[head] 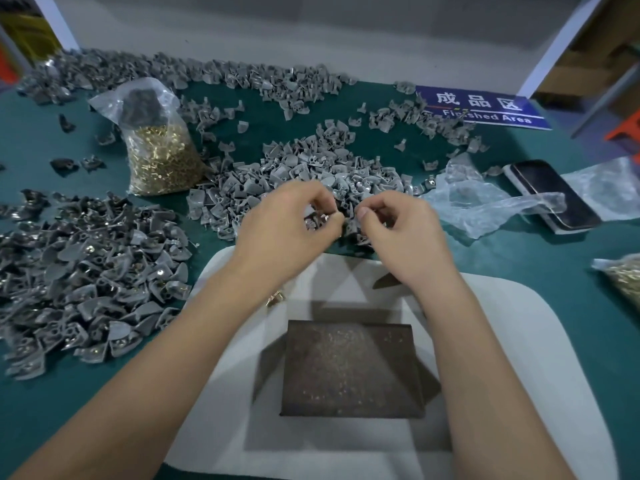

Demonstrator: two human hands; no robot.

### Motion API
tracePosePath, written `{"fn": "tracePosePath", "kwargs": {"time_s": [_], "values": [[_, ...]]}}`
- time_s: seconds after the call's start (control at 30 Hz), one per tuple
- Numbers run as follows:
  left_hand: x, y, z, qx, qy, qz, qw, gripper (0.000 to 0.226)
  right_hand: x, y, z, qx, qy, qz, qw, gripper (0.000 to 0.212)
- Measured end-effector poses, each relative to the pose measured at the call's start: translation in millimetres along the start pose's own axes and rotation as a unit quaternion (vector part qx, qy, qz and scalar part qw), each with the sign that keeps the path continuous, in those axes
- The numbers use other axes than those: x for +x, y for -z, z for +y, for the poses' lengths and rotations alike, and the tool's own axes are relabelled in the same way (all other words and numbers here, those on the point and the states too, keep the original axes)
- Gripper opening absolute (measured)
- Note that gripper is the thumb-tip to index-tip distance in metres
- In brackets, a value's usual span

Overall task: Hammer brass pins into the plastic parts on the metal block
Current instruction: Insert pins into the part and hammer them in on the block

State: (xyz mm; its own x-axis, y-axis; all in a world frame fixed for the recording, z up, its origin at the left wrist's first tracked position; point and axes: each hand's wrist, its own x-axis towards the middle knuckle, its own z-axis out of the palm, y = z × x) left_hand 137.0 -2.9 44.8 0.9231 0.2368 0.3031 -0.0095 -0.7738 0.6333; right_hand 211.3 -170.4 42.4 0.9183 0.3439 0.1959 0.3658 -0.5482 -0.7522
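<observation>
Over the green worktop, the left hand and right hand each pinch small grey plastic parts at the pile's near edge (pins unclear), beyond the metal block on its white pad.

Teal-covered table against a pale grey wall, cardboard boxes stacked at right
</observation>
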Motion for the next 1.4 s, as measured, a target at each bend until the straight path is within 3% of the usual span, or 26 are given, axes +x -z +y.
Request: {"fn": "tracePosePath", "kwargs": {"time_s": [0.13, 0.3, 0.47, 0.57, 0.77, 0.93, 1.07, 1.2, 1.4], "values": [[-0.5, 20.8, -19.5, -0.129, 0.030, -0.012, 0.991, 0.009, -4.5, -6.9, -5.4, -0.006, 0.027, -0.037, 0.999, 0.012], [-12.5, 26.2, -43.2, -0.197, 0.075, 0.020, 0.977, 0.027, -12.3, -11.9, -18.3, -0.047, 0.108, -0.272, 0.955, 0.012], [-18.4, 24.3, -39.8, -0.319, 0.089, 0.053, 0.942, 0.014, -20.1, -27.1, -29.4, -0.040, 0.127, -0.371, 0.919, 0.029], [-19.1, 25.4, -39.9, -0.343, 0.108, 0.052, 0.932, 0.011, -18.9, -35.1, -29.2, -0.048, 0.135, -0.375, 0.916, 0.035], [-20.8, 20.0, -38.2, -0.378, 0.154, 0.020, 0.913, 0.032, -16.0, -46.7, -25.6, -0.082, 0.155, -0.304, 0.936, 0.024], [-21.1, 17.1, -41.4, -0.360, 0.146, 0.066, 0.919, 0.022, -18.2, -45.6, -29.1, -0.108, 0.172, -0.294, 0.934, 0.019], [-20.5, 14.4, -39.3, -0.400, 0.173, 0.059, 0.898, 0.029, -22.8, -44.6, -34.5, -0.151, 0.189, -0.289, 0.927, 0.018], [-19.6, 12.6, -39.1, -0.429, 0.189, 0.058, 0.881, 0.019, -23.8, -38.3, -32.6, -0.111, 0.172, -0.293, 0.934, 0.021], [-22.3, 8.8, -39.6, -0.398, 0.154, 0.057, 0.903, 0.015, -23.9, -35.1, -35.4, -0.090, 0.174, -0.311, 0.930, 0.014]]}}
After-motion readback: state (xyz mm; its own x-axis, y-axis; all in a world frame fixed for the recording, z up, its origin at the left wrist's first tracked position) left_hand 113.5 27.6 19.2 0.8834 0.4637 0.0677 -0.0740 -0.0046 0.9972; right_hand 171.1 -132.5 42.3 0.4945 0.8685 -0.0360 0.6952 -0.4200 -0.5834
